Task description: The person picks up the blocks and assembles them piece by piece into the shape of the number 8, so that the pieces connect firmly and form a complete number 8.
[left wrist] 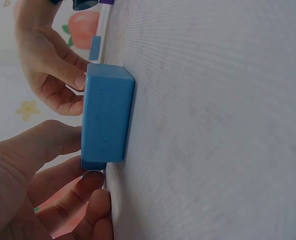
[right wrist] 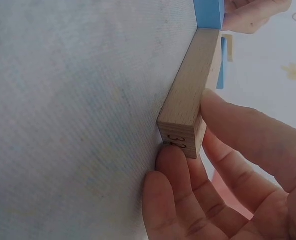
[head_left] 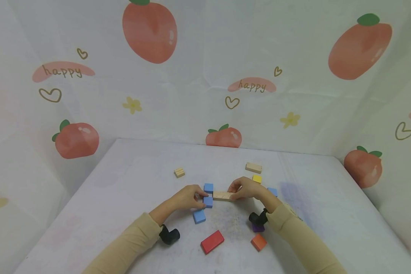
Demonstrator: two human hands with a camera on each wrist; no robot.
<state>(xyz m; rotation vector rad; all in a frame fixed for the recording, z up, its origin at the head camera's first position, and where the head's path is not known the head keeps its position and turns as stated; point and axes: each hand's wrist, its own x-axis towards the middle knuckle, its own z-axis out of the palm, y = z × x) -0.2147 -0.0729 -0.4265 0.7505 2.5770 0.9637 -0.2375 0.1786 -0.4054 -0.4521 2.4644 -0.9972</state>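
Observation:
My left hand point(head_left: 191, 198) pinches a small blue block point(head_left: 207, 202) between thumb and fingers. Just behind it stands another blue block point(head_left: 208, 188), and a third blue block point(head_left: 199, 216) lies in front; this one hides most of the pinched block in the left wrist view. The right hand point(head_left: 245, 188) grips the right end of a long plain wooden block point(head_left: 222, 196) lying on the table. That block's left end meets or nearly meets the blue blocks. In the right wrist view the wooden block point(right wrist: 190, 85) shows a dark number on its end face, with fingertips against it.
Nearest me lie a red block point(head_left: 212, 242), an orange block point(head_left: 258, 242) and a purple block point(head_left: 258, 228), partly under the right wrist camera. Farther back are a striped wooden piece point(head_left: 179, 172), a wooden block point(head_left: 253, 168), a yellow block point(head_left: 257, 179) and another blue block point(head_left: 272, 191).

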